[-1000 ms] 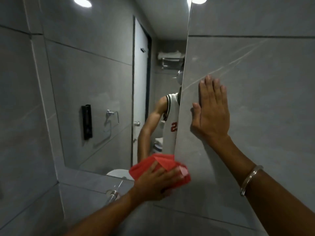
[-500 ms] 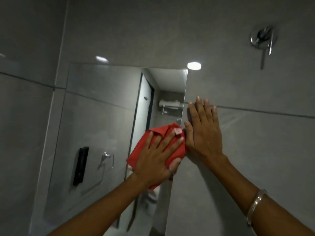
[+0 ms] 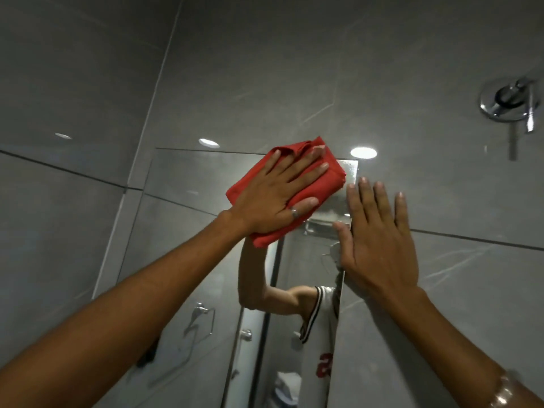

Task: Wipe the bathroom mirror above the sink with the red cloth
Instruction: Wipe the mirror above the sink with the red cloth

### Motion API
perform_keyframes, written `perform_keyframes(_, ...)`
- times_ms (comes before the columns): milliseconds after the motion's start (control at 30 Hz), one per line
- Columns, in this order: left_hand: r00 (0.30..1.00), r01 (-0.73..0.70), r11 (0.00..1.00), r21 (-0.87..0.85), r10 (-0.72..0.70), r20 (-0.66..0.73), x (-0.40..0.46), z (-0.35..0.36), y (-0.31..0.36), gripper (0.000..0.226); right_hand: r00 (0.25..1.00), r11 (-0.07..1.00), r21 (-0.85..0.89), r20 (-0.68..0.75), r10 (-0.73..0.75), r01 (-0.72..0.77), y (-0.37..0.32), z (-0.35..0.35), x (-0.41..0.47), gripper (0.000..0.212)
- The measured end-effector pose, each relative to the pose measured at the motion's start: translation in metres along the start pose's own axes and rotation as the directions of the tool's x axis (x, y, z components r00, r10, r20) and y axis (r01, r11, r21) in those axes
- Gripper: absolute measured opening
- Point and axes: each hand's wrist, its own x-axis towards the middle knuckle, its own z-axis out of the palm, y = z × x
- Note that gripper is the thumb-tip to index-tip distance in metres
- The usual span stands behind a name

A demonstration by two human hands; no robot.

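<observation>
The mirror (image 3: 182, 245) is a frameless pane on the grey tiled wall, reflecting a door, a towel ring and a person in a white jersey. My left hand (image 3: 273, 195) lies flat with fingers spread on the folded red cloth (image 3: 326, 178), pressing it against the mirror's top right corner. Part of the cloth sticks out above the mirror's top edge. My right hand (image 3: 379, 242) rests open and flat on the wall tile just right of the mirror's right edge, its thumb at that edge. The sink is out of view.
A chrome shower valve (image 3: 509, 101) with a lever juts from the wall at the upper right. Grey tiled walls (image 3: 73, 83) meet in a corner left of the mirror. A bracelet (image 3: 500, 393) is on my right wrist.
My left hand has swept the red cloth up the mirror's right side, from its bottom edge to the top right corner. The view has tilted upward. My right hand stays flat on the wall.
</observation>
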Motion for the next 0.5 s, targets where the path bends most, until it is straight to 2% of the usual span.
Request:
perform_keyframes(167, 0.997, 0.073, 0.997, -0.008, -0.073, 0.024, -0.05, -0.006, -0.074, 0.07, 1.0, 1.0, -0.005, 0.001, -0.003, 0.003, 0.0, 0.001, -0.001, 0.079)
perform_keyframes(233, 0.985, 0.174, 0.984, -0.03, -0.174, 0.018, -0.065, -0.011, -0.105, 0.068, 1.0, 1.0, -0.014, -0.011, 0.005, -0.005, 0.001, 0.003, -0.001, 0.079)
perform_keyframes(300, 0.931, 0.363, 0.927, -0.089, -0.366, -0.015, -0.085, -0.014, -0.125, 0.064, 1.0, 1.0, -0.005, -0.02, 0.005, -0.005, 0.001, 0.004, 0.0, 0.079)
perform_keyframes(333, 0.872, 0.479, 0.867, -0.14, -0.488, -0.038, -0.095, -0.013, -0.131, 0.063, 1.0, 1.0, -0.001, -0.025, 0.007, -0.007, 0.001, 0.004, 0.001, 0.079)
perform_keyframes(400, 0.697, 0.686, 0.682, -0.254, -0.716, -0.042, -0.12, -0.009, -0.134, 0.062, 0.999, 1.0, 0.016, -0.033, 0.008, -0.008, 0.0, 0.006, -0.001, 0.079)
perform_keyframes(500, 0.412, 0.854, 0.385, -0.351, -0.911, 0.004, -0.146, -0.004, -0.117, 0.064, 0.999, 0.999, 0.043, -0.031, 0.014, -0.013, -0.002, 0.005, -0.001, 0.079)
